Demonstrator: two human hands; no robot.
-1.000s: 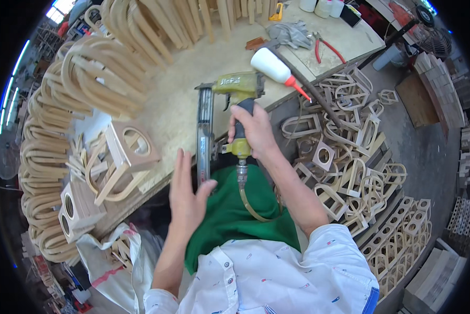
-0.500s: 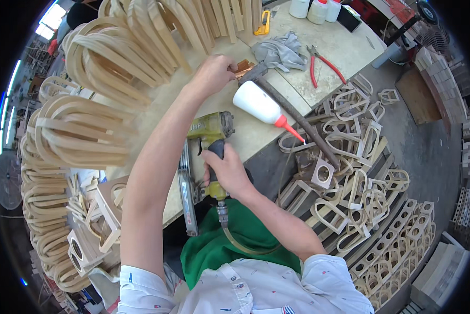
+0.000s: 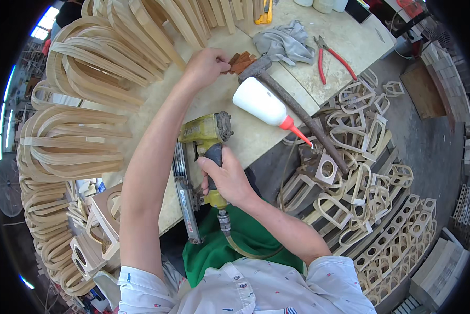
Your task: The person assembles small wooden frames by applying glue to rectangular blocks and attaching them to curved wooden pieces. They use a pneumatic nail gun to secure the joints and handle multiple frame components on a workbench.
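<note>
My right hand is wrapped round the black grip of a yellow-green pneumatic staple gun. The tool's long metal magazine slants down toward my lap, and an air hose runs from the coupling under its handle. Farther off, my left hand has its fingers pinched together at the edge of a small pile of copper-coloured staple strips. What sits between those fingertips is hidden. Beside the pile lies a hammer, with a white squeeze bottle with a red nozzle resting along it.
Bent wooden frames stand stacked along the table's left and far sides. A grey cloth, red-handled pliers and a yellow cutter lie at the back. More wooden frames crowd the right, below the table. Green fabric covers my lap.
My left hand has drawn slightly back to the left from the staple strips, which show more plainly now. The whole view has shifted a little. My right hand keeps its hold on the staple gun.
</note>
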